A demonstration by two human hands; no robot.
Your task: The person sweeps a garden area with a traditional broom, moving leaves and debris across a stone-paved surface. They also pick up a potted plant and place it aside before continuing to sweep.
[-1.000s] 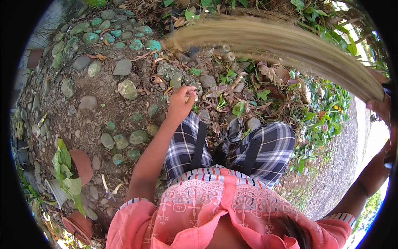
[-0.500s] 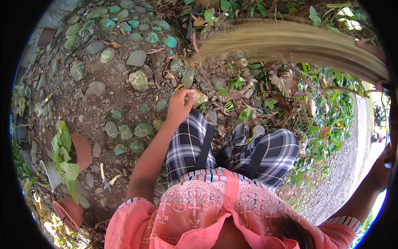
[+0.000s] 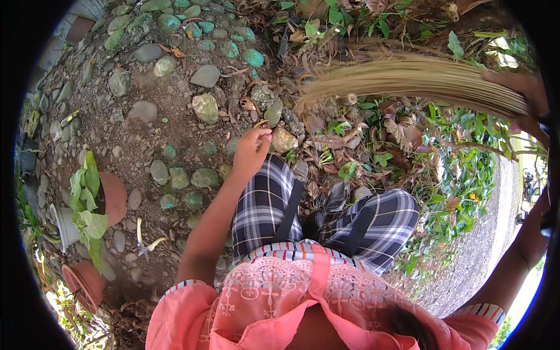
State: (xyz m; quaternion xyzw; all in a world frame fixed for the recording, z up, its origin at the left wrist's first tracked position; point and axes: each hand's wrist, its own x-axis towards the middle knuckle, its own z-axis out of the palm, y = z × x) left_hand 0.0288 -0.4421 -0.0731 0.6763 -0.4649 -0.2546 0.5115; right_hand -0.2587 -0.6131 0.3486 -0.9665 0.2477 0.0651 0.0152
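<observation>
My right hand (image 3: 519, 96), at the far right edge, grips a broom of thin tan bristles (image 3: 408, 81) by its bound end. Its bristles reach left over the dry leaves and plants, their tips blurred. My left hand (image 3: 252, 150) is low over the soil in front of my left knee, fingers curled in and thumb pressed to them. Whether anything small is in that pinch, I cannot make out. Right beside its fingertips sits a pale yellowish stone (image 3: 284, 140). Just beyond lie a thin yellow leaf (image 3: 261, 123) and a greenish oval stone (image 3: 273, 113).
Several stones, some painted green (image 3: 252, 57), are set in the soil to the left. Pruning shears with cream handles (image 3: 144, 248) lie near a leafy plant (image 3: 87, 201) and terracotta pots (image 3: 112, 198). Green ground plants (image 3: 461, 169) border a gravel path (image 3: 466, 251) on the right.
The broom has swept a little downward and its blur has lessened; more of my right hand shows. My left hand has drawn slightly left, off the yellowish stone. The whole view has shifted slightly.
</observation>
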